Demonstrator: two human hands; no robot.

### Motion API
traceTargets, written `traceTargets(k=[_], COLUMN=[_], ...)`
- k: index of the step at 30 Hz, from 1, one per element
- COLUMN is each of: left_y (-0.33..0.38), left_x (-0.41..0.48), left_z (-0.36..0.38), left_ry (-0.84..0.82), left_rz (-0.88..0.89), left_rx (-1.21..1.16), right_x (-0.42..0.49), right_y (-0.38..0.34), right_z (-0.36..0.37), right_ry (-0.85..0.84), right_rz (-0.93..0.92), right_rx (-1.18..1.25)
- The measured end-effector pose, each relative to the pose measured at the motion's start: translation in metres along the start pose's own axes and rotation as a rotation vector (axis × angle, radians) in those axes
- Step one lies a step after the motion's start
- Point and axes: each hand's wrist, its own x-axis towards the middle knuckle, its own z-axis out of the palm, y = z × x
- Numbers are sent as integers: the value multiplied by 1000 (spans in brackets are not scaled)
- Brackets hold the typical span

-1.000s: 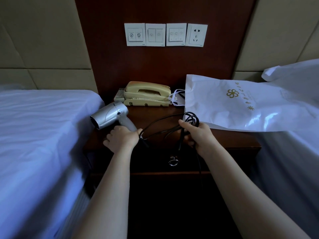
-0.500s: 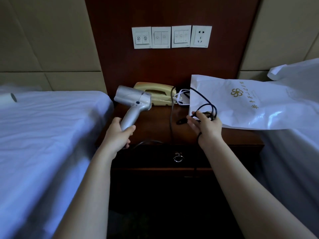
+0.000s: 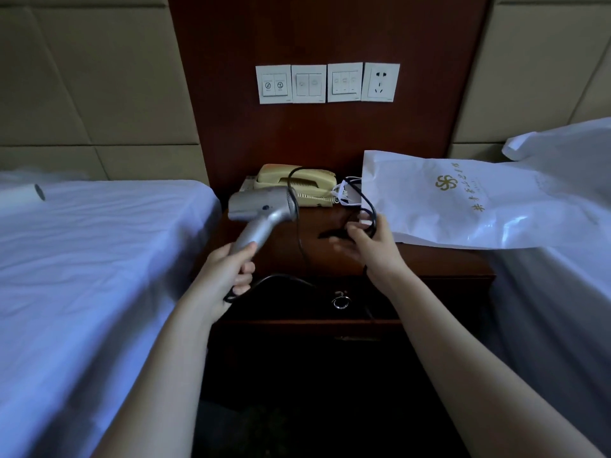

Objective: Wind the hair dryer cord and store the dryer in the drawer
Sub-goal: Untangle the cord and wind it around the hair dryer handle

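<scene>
The left hand (image 3: 228, 272) grips the silver hair dryer (image 3: 261, 206) by its handle, raised above the counter (image 3: 436, 259). The right hand (image 3: 373, 249) pinches loops of its black cord (image 3: 299, 239). The dryer looks light and rigid; the cord limp, best gathered in coils. The drawer (image 3: 297, 302) below is closed.

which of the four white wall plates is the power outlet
The rightmost plate: it has plug holes, while the three switch plates left of it carry only switches.
</scene>
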Motion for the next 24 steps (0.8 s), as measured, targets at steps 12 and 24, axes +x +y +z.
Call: traceTargets(k=[12,24], left_y=[9,14], left_x=[15,19], left_z=[14,33], left_ry=[122,-17], left_rz=[-135,-156], left_rx=[-436,-508], right_x=[-13,-15], right_y=[-9,-7], right_z=[24,29], right_ry=[-228,-437], right_rz=[-38,-316], right_rx=[-627,-971])
